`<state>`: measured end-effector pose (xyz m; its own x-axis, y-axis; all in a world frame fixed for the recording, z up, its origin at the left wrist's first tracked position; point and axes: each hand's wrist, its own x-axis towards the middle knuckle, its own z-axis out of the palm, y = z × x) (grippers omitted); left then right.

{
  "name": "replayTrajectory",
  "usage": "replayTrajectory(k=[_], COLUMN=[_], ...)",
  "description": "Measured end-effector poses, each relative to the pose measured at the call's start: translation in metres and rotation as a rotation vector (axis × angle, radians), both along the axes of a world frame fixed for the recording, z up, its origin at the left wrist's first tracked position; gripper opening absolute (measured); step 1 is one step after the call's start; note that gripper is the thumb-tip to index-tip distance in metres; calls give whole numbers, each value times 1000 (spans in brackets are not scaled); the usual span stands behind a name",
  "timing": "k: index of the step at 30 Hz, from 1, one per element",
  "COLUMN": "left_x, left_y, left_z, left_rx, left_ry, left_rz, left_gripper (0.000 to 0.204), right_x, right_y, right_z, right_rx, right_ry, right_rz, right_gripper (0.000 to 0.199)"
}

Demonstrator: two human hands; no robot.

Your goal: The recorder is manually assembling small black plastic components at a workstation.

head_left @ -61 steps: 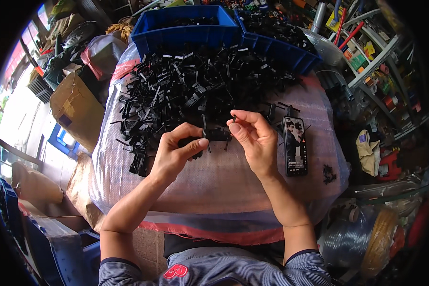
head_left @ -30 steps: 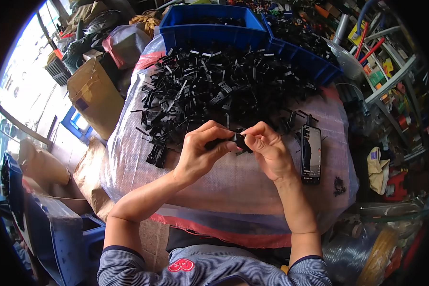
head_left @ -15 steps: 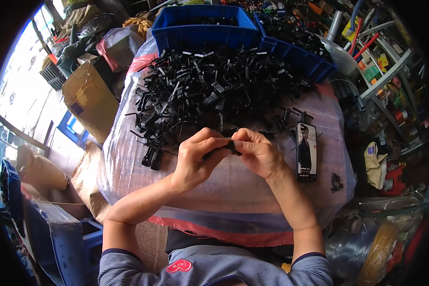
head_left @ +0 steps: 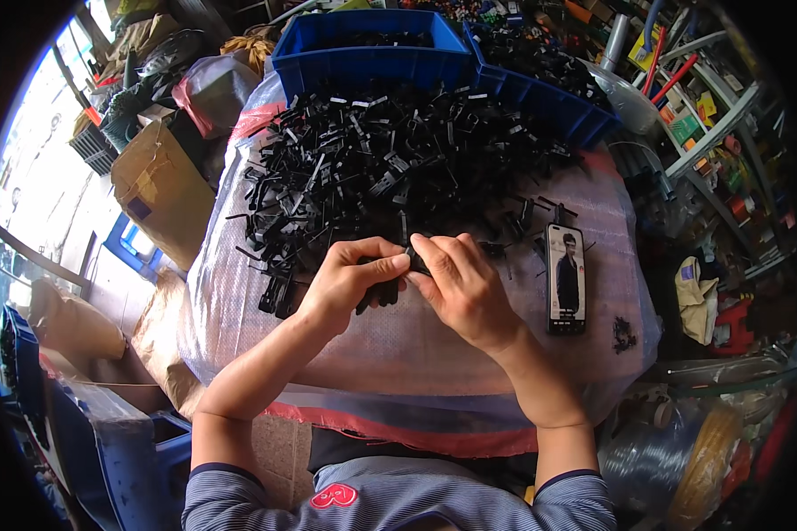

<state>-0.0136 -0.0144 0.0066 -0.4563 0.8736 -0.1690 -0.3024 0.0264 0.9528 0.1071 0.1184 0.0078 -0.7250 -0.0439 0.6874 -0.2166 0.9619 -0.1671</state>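
Note:
My left hand (head_left: 345,281) is closed round a black plastic part (head_left: 383,294), whose lower end shows below the fingers. My right hand (head_left: 463,288) meets it at the fingertips, thumb and forefinger pinching the same part near its upper end. Much of the part is hidden by my fingers, so its exact kind cannot be made out. Just beyond both hands lies a wide heap of similar black plastic parts (head_left: 372,164), many with thin sticking-out arms. A few loose ones lie left of my left hand.
A woven plastic sheet (head_left: 469,363) covers the work surface. At its right lie a phone (head_left: 566,279) with a lit screen and a small clump of black bits (head_left: 623,334). Two blue bins (head_left: 372,66) stand behind the heap. A brown sack (head_left: 161,186) is at the left.
Both hands have turned and shifted slightly left, bringing more of the black part into view below my left fingers. My right fingers have moved over its upper end.

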Motion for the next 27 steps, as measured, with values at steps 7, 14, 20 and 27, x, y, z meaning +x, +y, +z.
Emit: replayTrajectory(k=[7,14,20,27], left_x=[16,-4,-35,-125], left_y=[4,2,6,71], left_z=[-3,-7,12,80], left_rx=[49,32,198,280], left_ry=[363,88,-121,147], left_rz=[156,231,351,380], left_gripper=[14,13,12,20], right_x=[-3,1,19,18], right_y=[-7,18,70,41], right_z=[-15,11,-5,-5], right_rx=[-59,-249,-121,-396], right_ry=[-28,-263,-516,-538], right_rz=[-84,-23,-187,-61], right_gripper=[40,49,23,23])
